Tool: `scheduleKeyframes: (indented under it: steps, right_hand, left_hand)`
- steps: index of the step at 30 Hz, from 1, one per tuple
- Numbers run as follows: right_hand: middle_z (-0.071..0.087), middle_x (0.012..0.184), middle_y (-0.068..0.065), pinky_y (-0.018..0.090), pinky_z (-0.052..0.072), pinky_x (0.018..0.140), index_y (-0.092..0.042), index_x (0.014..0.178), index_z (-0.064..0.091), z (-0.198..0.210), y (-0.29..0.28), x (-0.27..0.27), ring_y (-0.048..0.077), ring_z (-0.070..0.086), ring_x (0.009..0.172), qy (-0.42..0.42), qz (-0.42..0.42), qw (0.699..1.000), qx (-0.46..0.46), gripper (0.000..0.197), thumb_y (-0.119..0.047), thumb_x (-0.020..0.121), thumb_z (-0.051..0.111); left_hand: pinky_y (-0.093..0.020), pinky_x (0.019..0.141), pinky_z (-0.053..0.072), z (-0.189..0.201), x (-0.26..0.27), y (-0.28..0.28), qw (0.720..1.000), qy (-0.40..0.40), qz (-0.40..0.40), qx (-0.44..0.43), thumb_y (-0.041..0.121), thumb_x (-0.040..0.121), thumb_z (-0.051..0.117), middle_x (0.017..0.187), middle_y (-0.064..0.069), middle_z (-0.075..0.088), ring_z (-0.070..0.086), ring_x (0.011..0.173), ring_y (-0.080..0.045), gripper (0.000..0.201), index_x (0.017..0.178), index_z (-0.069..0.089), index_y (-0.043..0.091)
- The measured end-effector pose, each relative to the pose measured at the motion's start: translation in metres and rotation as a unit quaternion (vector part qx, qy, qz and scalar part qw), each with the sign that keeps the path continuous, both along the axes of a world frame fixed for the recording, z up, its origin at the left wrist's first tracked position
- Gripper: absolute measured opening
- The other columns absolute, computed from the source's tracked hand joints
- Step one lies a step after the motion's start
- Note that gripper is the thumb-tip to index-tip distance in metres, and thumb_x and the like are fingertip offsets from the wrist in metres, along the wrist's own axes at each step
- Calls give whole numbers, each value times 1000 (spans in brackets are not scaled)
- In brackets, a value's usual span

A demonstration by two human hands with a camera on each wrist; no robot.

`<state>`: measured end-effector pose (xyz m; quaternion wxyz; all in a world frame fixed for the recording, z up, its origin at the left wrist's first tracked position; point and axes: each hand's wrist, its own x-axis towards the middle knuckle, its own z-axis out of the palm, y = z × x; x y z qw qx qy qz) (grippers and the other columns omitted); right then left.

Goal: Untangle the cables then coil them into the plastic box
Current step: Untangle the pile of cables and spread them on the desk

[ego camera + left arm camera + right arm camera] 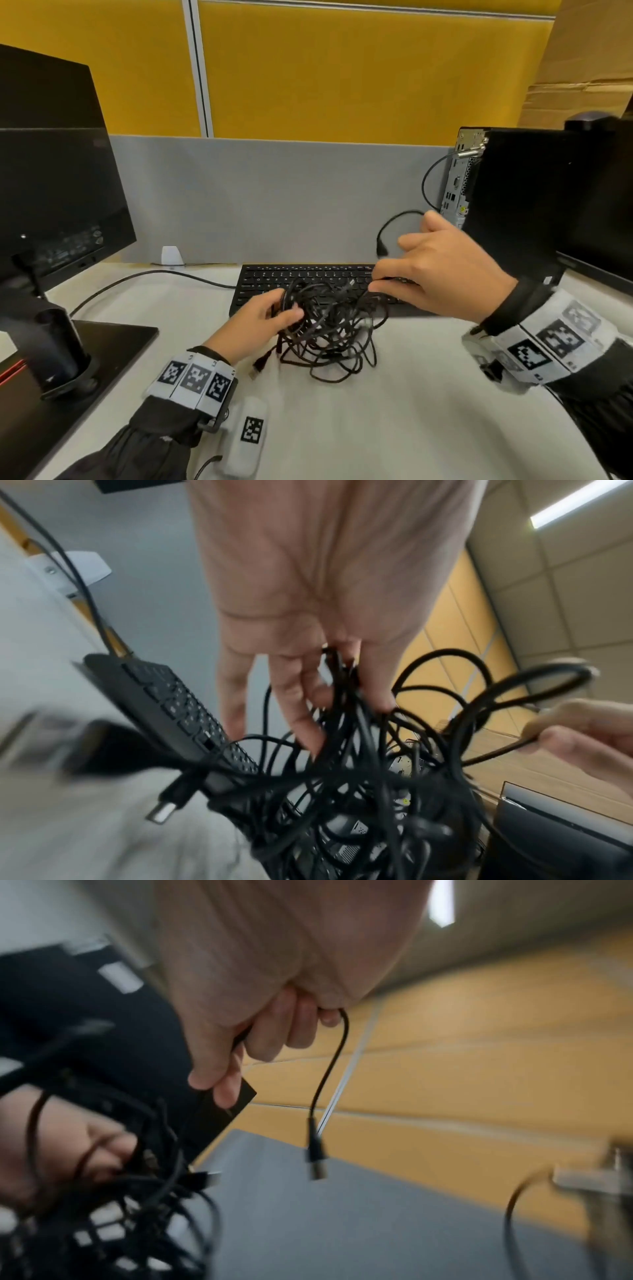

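both hands in the cable knot

we see a tangle of black cables (329, 322) lying on the white counter (411, 411), just in front of a black keyboard (308, 277) and partly overlapping its near edge. the left hand (260, 322) sits at the left side of the tangle, its fingers (298, 696) threaded into the loops and curled round several strands, with the thumb pressing on them from the front. in the left wrist view the strands run between those fingers and spill downward in a dense bundle; a plug with a metal tip (164, 808) hangs off the left side of it.

the right hand (442, 270) is raised above the right end of the keyboard. its fingers (298, 1026) are clenched round one cable, and a short free end (394, 233) arcs out behind the hand and hangs down, ending in a small connector (316, 1161). thumb and forefinger pinch a strand that leads back to the tangle.

around the work, a monitor (58, 192) on its stand fills the left of the counter, a black desktop computer case (513, 192) stands upright at the right, and a grey partition (274, 198) with yellow panels above it closes the back. a small white tagged device (248, 442) lies on the counter near the left wrist. both wrists wear bands with printed markers. we cannot see a plastic box in any view.
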<state>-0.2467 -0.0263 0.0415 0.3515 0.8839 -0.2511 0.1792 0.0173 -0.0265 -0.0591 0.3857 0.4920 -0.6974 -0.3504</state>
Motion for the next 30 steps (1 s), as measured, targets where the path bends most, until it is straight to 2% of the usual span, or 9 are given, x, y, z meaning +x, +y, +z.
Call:
scheduleKeyframes:
  steps: [4, 7, 9, 11, 13, 18, 22, 26, 30]
  right_hand:
    - [41, 41, -4, 33, 18, 62, -27, 77, 67, -2, 1, -11, 19, 40, 38, 40, -63, 997, -18, 35, -39, 91, 37]
    - [43, 41, -9, 29, 23, 59, -28, 75, 63, -26, 5, -4, 14, 45, 38, -71, -76, 992, 75, 33, -43, 90, 37]
    - [28, 38, -14, 22, 33, 52, -29, 74, 60, -43, 11, 2, 6, 36, 35, -143, -73, 977, 144, 32, -46, 89, 37]
    - [20, 37, -13, 15, 28, 44, -29, 75, 58, -56, 15, 4, 0, 23, 36, -199, -90, 960, 177, 33, -49, 88, 35]
    - [32, 39, -9, 16, 26, 43, -29, 80, 55, -67, 17, 8, 3, 27, 38, -220, -112, 950, 190, 33, -51, 89, 33]
    - [55, 53, -5, 29, 41, 53, -30, 91, 49, -83, 19, 20, 12, 49, 51, -272, -115, 920, 259, 13, -41, 94, 43]
    - [61, 65, -9, 25, 41, 54, -29, 98, 56, -86, 10, 23, 6, 51, 58, -333, -102, 894, 282, 11, -35, 95, 48]
    - [64, 84, -14, 22, 46, 68, -26, 103, 64, -86, -1, 24, 5, 57, 75, -408, -57, 856, 312, 15, -25, 95, 51]
    - [62, 78, -18, 13, 43, 68, -32, 90, 63, -80, -4, 30, 3, 57, 73, -462, -12, 814, 351, 22, -12, 92, 56]
  left_hand:
    - [-20, 67, 52, 10, -6, 4, 991, 131, 31, -13, 20, 96, 46, 86, 11, 72, 66, 83, -3, 17, 99, 63, 21]
    - [-30, 70, 56, 11, -9, 4, 981, 189, 49, -21, 19, 98, 43, 90, 5, 71, 67, 85, -11, 20, 101, 62, 19]
    - [-35, 75, 54, 10, -12, 5, 976, 210, 57, -22, 20, 98, 41, 91, 4, 69, 65, 86, -13, 20, 99, 62, 19]
    - [-36, 79, 53, 10, -16, 6, 970, 236, 59, -18, 19, 99, 40, 84, 9, 66, 63, 82, -9, 22, 90, 60, 19]
    - [-33, 78, 51, 12, -19, 8, 965, 257, 56, -19, 16, 99, 38, 74, 14, 62, 60, 71, -1, 24, 85, 57, 20]
    - [-39, 82, 53, 15, -20, 9, 949, 308, 31, -57, 25, 92, 51, 101, -13, 61, 60, 91, -21, 26, 103, 53, 2]
    - [-33, 74, 55, 20, -18, 11, 939, 334, 13, -78, 17, 96, 38, 83, -3, 57, 62, 81, -14, 15, 92, 49, 9]
    - [-31, 71, 53, 26, -16, 15, 935, 339, -13, -101, 19, 95, 36, 74, 1, 56, 61, 75, -12, 16, 92, 47, 9]
    - [-31, 74, 49, 31, -20, 19, 929, 355, -21, -100, 26, 89, 38, 64, 4, 48, 57, 68, -11, 20, 95, 48, 10]
